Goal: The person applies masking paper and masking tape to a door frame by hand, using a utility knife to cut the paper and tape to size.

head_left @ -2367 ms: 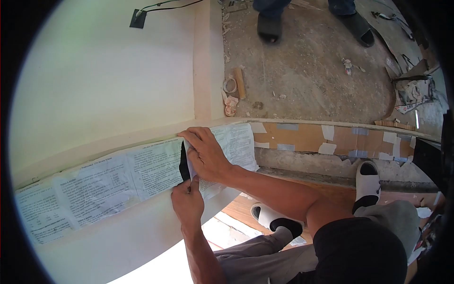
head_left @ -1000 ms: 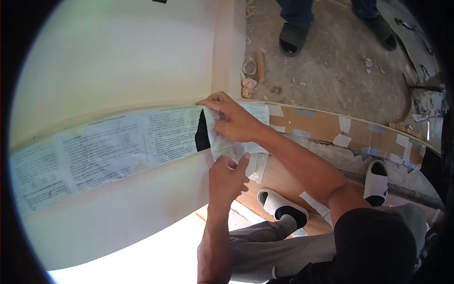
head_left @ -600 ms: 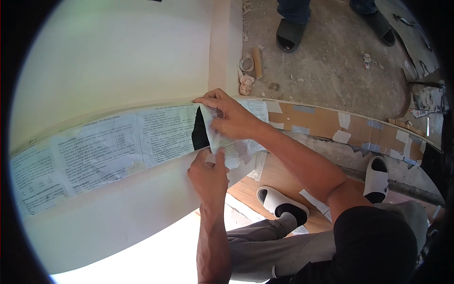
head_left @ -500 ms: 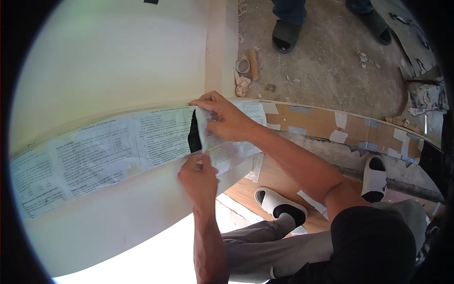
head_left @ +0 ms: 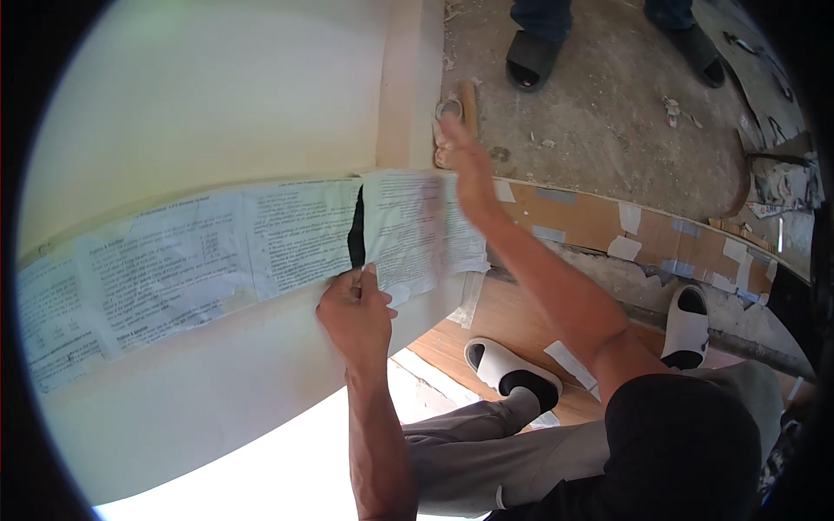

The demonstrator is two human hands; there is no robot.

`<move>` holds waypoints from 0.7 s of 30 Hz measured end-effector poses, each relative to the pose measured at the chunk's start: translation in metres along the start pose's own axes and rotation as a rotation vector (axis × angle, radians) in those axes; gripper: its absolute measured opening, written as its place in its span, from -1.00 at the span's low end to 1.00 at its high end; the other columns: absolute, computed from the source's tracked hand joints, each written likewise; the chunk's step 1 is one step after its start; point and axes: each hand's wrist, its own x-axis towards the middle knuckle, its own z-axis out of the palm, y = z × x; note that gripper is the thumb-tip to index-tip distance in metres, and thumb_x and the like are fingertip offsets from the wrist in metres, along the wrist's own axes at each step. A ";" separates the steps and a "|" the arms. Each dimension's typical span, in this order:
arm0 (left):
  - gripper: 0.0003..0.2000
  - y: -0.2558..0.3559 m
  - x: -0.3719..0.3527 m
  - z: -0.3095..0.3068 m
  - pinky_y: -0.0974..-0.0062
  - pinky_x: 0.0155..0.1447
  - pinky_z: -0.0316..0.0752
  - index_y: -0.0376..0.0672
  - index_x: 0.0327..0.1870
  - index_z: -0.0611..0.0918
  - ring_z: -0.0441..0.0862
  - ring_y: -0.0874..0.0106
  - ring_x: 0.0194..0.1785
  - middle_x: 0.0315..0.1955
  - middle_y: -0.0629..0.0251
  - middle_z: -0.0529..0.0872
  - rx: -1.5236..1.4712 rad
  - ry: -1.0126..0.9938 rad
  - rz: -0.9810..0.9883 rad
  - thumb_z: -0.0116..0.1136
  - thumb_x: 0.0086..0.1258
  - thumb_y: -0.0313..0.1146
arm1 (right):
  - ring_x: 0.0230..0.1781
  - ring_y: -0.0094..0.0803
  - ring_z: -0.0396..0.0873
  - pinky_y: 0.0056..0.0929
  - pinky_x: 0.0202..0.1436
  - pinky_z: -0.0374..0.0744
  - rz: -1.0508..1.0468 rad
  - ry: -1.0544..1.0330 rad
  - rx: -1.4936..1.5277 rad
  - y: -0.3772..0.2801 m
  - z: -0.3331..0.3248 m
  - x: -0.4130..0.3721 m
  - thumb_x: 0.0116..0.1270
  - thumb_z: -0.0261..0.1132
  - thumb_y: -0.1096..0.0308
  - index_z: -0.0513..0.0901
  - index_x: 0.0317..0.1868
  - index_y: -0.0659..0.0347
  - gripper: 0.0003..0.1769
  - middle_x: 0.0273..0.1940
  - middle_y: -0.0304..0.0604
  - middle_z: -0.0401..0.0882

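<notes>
Left hand [head_left: 354,306] pinches the lower-left corner of the paper sheet [head_left: 408,227]; right hand [head_left: 465,165] (open, flat, empty) hovers over its right edge.

- Two bare hands of the person: the left hand [head_left: 352,308] and the right hand [head_left: 465,169].
- Four printed white paper sheets [head_left: 300,234] in a row, as far as their edges can be told apart.
- Two white-and-black slippers [head_left: 495,360] on the person's feet.
- Two dark sandals [head_left: 530,61] on another person's feet.
- One pale roll of tape [head_left: 449,108].
</notes>
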 end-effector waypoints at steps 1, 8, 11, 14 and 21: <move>-0.71 0.001 0.000 -0.001 0.55 -0.65 0.33 -0.46 -0.12 0.70 0.62 0.48 -0.67 -0.62 0.18 0.71 0.006 -0.012 -0.006 0.25 0.49 -0.30 | 0.55 -0.06 0.26 -0.26 0.62 0.18 0.049 0.074 -0.184 0.015 -0.018 0.002 0.31 0.08 0.47 0.36 0.50 0.38 -0.31 0.45 0.18 0.42; -0.70 0.000 0.003 -0.005 0.55 -0.64 0.34 -0.46 -0.09 0.70 0.62 0.49 -0.66 -0.60 0.17 0.72 0.024 -0.058 -0.004 0.26 0.49 -0.29 | 0.55 0.16 0.24 -0.15 0.62 0.23 0.457 -0.202 -0.829 0.058 -0.089 -0.028 0.29 0.13 0.50 0.16 0.56 0.47 -0.20 0.52 0.35 0.23; -0.70 0.002 0.003 -0.005 0.55 -0.64 0.34 -0.45 -0.11 0.70 0.62 0.49 -0.66 -0.60 0.17 0.71 -0.003 -0.054 -0.018 0.27 0.48 -0.29 | 0.57 0.18 0.20 -0.17 0.63 0.21 0.398 -0.412 -0.836 0.077 -0.076 -0.037 0.28 0.13 0.51 -0.01 0.60 0.50 -0.10 0.57 0.40 0.09; -0.71 -0.001 0.004 -0.004 0.56 -0.64 0.33 -0.46 -0.12 0.69 0.62 0.49 -0.66 -0.60 0.16 0.71 -0.009 -0.052 -0.018 0.27 0.48 -0.29 | 0.55 0.20 0.22 -0.17 0.62 0.23 0.490 -0.379 -0.772 0.088 -0.071 -0.049 0.27 0.14 0.51 -0.05 0.60 0.53 -0.08 0.59 0.43 -0.01; -0.71 0.002 0.004 -0.006 0.56 -0.64 0.34 -0.46 -0.13 0.68 0.62 0.49 -0.66 -0.60 0.17 0.70 0.008 -0.068 -0.032 0.27 0.47 -0.30 | 0.38 0.20 0.46 -0.09 0.45 0.42 0.616 -0.226 -0.698 0.067 -0.082 -0.038 0.29 0.13 0.45 0.11 0.60 0.43 -0.15 0.35 0.44 0.43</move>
